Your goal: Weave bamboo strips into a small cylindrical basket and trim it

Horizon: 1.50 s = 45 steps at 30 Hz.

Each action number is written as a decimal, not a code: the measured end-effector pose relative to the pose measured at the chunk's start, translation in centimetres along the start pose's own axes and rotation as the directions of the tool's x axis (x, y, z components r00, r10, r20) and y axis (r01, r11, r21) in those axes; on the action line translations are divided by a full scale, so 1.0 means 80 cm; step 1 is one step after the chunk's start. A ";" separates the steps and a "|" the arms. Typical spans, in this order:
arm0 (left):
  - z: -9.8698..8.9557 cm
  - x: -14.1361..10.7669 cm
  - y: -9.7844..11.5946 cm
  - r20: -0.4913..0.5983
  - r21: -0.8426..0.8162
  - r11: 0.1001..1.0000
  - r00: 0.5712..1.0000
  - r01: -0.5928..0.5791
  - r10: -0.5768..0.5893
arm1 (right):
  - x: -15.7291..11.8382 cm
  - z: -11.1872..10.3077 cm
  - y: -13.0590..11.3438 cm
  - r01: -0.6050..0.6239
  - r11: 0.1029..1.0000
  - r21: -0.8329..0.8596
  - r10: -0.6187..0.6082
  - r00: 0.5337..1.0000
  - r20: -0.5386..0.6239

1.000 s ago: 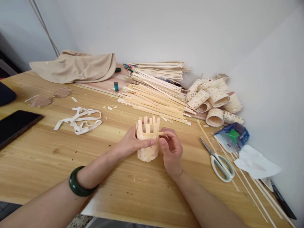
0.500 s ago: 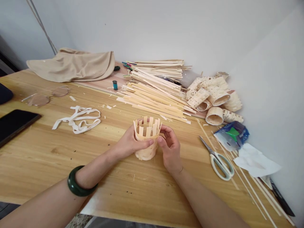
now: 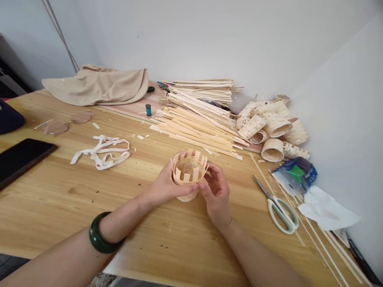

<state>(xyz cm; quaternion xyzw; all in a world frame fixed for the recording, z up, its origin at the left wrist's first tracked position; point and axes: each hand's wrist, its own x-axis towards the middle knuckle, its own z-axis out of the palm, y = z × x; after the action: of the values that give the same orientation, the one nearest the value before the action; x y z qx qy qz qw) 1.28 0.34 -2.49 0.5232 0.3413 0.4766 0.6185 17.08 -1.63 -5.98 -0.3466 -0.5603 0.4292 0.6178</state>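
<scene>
Both hands (image 3: 164,182) grasping a woven basket (image 3: 187,178) — scissors (image 3: 272,198) at right, pale strips (image 3: 197,129) behind, white ribbon (image 3: 97,152) at left.

The basket (image 3: 187,177) is between the left hand (image 3: 163,182) and the right hand (image 3: 218,193). On the table (image 3: 179,257), the strips (image 3: 197,128) lie far behind it, the phone (image 3: 27,160) at left, the scissors (image 3: 272,198) at right.

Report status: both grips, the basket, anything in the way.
Left grip holding woven basket; right grip touching its right side. Open end up, strip ends jutting. No obstruction seen; scissors lie apart, to the right.
</scene>
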 end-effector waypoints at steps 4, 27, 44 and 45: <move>0.001 -0.002 0.008 0.027 0.025 1.000 1.000 0.012 -0.013 | -0.001 0.000 -0.002 0.021 1.000 0.011 -0.022 0.999 0.026; -0.018 0.021 0.008 -0.280 -0.430 0.888 0.910 0.164 -0.304 | 0.177 -0.035 0.028 -0.098 0.358 -0.929 0.157 0.987 -0.043; -0.023 0.028 0.004 -0.325 -0.445 0.891 0.912 0.086 -0.250 | 0.148 -0.039 0.009 -0.202 0.717 -0.668 0.255 0.967 -0.018; -0.023 0.027 0.005 -0.318 -0.433 0.898 0.920 0.075 -0.230 | 0.138 -0.039 0.006 -0.208 0.748 -0.630 0.271 0.962 0.005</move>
<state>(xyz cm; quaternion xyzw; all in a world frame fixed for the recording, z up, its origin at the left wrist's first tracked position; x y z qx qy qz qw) 0.17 2.98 -2.34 0.2552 0.3815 0.5748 0.6774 20.14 8.83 -2.47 -0.5794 -0.6503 0.3112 0.3802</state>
